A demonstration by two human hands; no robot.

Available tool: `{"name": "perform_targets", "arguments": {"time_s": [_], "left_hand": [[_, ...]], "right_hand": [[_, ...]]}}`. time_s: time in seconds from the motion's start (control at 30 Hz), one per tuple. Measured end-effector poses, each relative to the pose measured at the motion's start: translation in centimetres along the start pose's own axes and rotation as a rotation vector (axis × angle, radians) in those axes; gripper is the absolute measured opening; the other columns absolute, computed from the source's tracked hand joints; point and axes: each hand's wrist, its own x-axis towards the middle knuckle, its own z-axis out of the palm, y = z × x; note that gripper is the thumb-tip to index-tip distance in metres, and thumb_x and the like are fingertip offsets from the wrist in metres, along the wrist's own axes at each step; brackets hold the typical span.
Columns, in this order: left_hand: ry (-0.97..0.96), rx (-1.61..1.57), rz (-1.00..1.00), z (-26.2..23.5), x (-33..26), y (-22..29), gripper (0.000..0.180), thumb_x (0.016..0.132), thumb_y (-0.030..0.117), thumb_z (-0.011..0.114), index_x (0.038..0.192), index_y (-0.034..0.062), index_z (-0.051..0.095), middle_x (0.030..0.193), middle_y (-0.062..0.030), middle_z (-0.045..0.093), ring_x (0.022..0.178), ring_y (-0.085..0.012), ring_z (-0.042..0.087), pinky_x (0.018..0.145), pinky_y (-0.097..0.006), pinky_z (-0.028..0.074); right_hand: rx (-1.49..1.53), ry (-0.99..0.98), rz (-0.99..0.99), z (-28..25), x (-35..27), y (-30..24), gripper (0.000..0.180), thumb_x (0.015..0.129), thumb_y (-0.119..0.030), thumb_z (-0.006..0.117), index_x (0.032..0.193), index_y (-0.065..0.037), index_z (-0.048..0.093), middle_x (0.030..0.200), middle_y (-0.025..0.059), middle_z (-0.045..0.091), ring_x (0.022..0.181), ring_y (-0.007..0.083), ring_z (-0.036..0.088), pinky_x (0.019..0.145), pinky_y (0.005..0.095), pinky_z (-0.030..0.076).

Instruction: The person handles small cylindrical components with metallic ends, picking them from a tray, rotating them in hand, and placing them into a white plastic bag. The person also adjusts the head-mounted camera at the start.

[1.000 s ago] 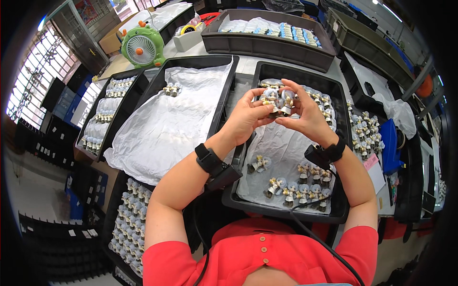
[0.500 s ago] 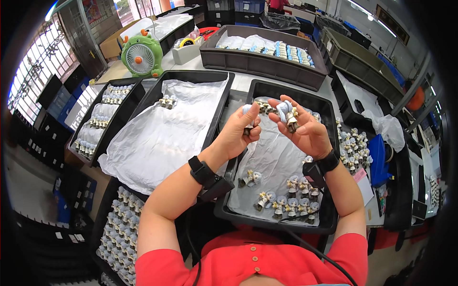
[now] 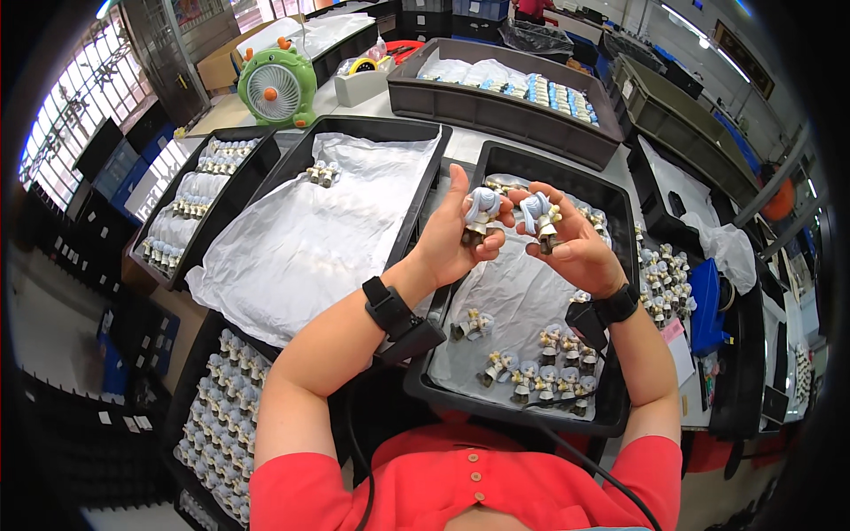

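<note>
My left hand (image 3: 450,232) holds a small figurine (image 3: 481,212) with pale blue hair and a white and dark outfit, its thumb raised off the figure. Close beside it, my right hand (image 3: 580,248) grips a similar figurine (image 3: 540,219) between thumb and fingers. Both figures are held upright above a black tray (image 3: 630,265) lined with white sheeting. Inside that tray, several more figurines (image 3: 547,382) lie toward the near right, and a lone figurine (image 3: 473,325) lies at the left. Others at the far end are partly hidden by my hands.
To the left, another lined black tray (image 3: 292,257) has a few figurines (image 3: 323,173) at its far end. Filled trays (image 3: 221,416) stand lower left and far left. A green fan (image 3: 276,87), a grey crate (image 3: 505,119) and loose figurines (image 3: 664,283) surround the work area.
My left hand has opened its thumb upward, and its figurine now shows more fully. The two figurines are held closer together. The whole view has shifted slightly.
</note>
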Motion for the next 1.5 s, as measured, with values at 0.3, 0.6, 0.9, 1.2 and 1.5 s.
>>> {"name": "perform_targets", "arguments": {"time_s": [0.3, 0.6, 0.9, 1.2, 1.5], "left_hand": [[0.006, -0.007, 0.020, -0.4, 0.2, -0.1, 0.069, 0.086, 0.066, 0.025, 0.100, 0.0048, 0.055, 0.081, -0.0052, 0.053, 0.058, -0.0128, 0.046, 0.049, -0.023, 0.034], [0.000, -0.041, 0.081, 0.0, 0.1, 0.3, 0.045, 0.095, 0.031, 0.026, 0.128, 0.0038, 0.040, 0.088, -0.0041, 0.051, 0.079, -0.0143, 0.048, 0.070, -0.028, 0.043], [0.000, 0.074, 0.137, -0.4, 0.3, -0.2, 0.035, 0.091, 0.024, 0.052, 0.120, 0.0055, 0.044, 0.104, -0.0056, 0.055, 0.089, -0.0145, 0.056, 0.080, -0.030, 0.048], [0.026, 0.126, 0.127, -1.0, 0.6, -0.6, 0.029, 0.090, 0.022, 0.054, 0.114, 0.0059, 0.048, 0.103, -0.0064, 0.057, 0.092, -0.0142, 0.058, 0.081, -0.033, 0.049], [0.031, 0.150, 0.149, -0.9, 0.6, -0.3, 0.030, 0.091, 0.022, 0.053, 0.114, 0.0046, 0.048, 0.102, -0.0053, 0.057, 0.092, -0.0132, 0.058, 0.080, -0.031, 0.051]], "right_hand": [[-0.054, -0.009, -0.011, 0.2, 0.2, 0.2, 0.078, 0.067, -0.005, 0.066, 0.136, -0.010, 0.030, 0.134, 0.0045, 0.040, 0.114, 0.0150, 0.044, 0.088, 0.0275, 0.040], [-0.004, 0.015, -0.002, 0.0, 0.1, 0.0, 0.077, 0.067, -0.003, 0.065, 0.136, -0.009, 0.030, 0.134, 0.0045, 0.039, 0.110, 0.0157, 0.047, 0.088, 0.0292, 0.040], [-0.384, 0.075, -0.122, 0.5, 0.3, 0.3, 0.072, 0.069, 0.001, 0.064, 0.133, -0.008, 0.032, 0.130, 0.0051, 0.041, 0.111, 0.0152, 0.046, 0.091, 0.0295, 0.039], [-0.978, 0.153, -0.142, 0.9, 0.2, 0.5, 0.069, 0.069, 0.003, 0.063, 0.132, -0.008, 0.036, 0.128, 0.0039, 0.041, 0.114, 0.0145, 0.045, 0.094, 0.0301, 0.040], [-0.534, 0.073, -0.151, 0.5, 0.5, 0.7, 0.071, 0.069, 0.007, 0.060, 0.133, -0.007, 0.034, 0.129, 0.0036, 0.038, 0.118, 0.0143, 0.040, 0.101, 0.0311, 0.032]]}}
